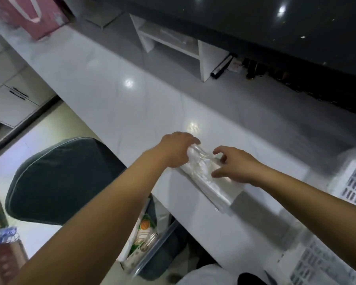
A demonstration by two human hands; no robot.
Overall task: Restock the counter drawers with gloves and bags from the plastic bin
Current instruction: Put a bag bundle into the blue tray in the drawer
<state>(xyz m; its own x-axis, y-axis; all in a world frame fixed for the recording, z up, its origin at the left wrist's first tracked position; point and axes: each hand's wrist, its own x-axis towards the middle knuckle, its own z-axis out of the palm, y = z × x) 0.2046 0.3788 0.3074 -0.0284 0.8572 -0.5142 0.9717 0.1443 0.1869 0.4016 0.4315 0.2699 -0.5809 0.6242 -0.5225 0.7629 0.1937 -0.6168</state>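
Note:
A flat stack of clear plastic bags point(209, 182) lies on the white counter point(115, 103) near its front edge. My left hand point(177, 149) grips the bunched far end of the stack. My right hand point(234, 165) hovers over the middle of the bags with fingers spread, fingertips touching the plastic. Below the counter edge an open drawer point(146, 237) shows packets with green and orange print. The white slotted plastic bin point(349, 182) stands at the right edge of the view.
A dark green padded chair point(60, 177) stands left of the drawer. White shelf cubbies point(173, 46) and a foil roll point(222, 66) sit at the counter's back under a dark upper counter. A pink bag point(33, 17) stands far left.

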